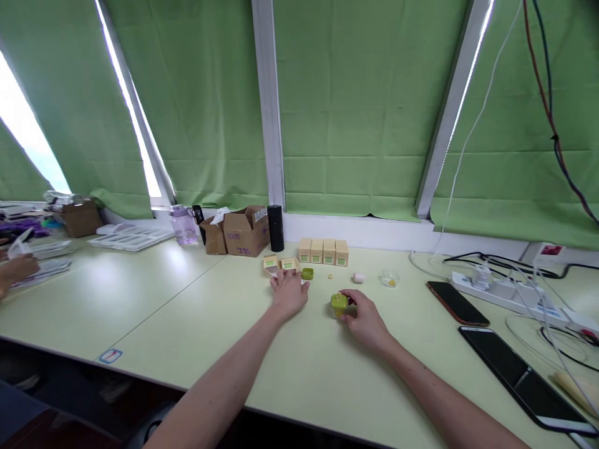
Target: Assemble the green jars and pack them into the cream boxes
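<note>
My right hand [367,319] grips a small clear container with a green lid [339,302] between thumb and fingers, at or just above the table. Over to its left, my left hand [289,294] lies with fingers stretched out at the front of a small kraft box [289,264]; whether they press on it is hard to see. Another kraft box [270,263] sits beside that one, tilted. Just right of my left fingertips is a green open tray-like piece [307,273]. Farther right lie a tiny yellow piece [330,276], a pale pink roll [358,277] and a clear container [389,279].
Several kraft boxes [322,252] stand in a row behind. Cartons [246,232], a black cylinder [275,228] and a purple bottle [184,224] line the back. Phones [457,303] and a power strip [510,298] with cables occupy the right. Another person's hand [19,269] shows far left.
</note>
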`<act>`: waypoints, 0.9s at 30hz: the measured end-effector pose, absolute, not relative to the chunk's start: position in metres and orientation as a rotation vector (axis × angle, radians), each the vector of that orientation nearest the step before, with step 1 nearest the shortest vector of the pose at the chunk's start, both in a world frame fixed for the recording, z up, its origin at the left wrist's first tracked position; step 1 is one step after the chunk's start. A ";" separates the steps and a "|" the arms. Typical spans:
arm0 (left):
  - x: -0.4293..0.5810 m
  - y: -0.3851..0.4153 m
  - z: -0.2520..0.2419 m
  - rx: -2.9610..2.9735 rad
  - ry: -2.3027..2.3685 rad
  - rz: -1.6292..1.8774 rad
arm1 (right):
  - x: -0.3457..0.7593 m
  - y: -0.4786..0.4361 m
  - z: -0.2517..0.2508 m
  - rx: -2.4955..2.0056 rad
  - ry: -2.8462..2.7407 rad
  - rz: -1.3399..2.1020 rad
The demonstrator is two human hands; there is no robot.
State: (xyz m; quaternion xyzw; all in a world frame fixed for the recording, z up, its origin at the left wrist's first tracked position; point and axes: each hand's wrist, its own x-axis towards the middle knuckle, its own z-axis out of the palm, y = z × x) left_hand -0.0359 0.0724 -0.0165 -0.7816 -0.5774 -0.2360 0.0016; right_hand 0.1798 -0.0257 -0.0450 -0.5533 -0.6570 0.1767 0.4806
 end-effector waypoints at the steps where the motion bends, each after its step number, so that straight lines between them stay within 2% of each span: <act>1: -0.036 0.072 -0.017 -2.454 -1.806 -0.736 | 0.180 -0.026 -0.046 -1.351 -1.610 0.432; 18: -0.037 0.064 -0.009 -2.376 -1.750 -0.740 | 0.182 -0.021 -0.050 -1.369 -1.650 0.439; 27: -0.026 0.032 0.006 -2.371 -1.446 -1.038 | 0.186 -0.026 -0.029 -1.205 -1.506 0.263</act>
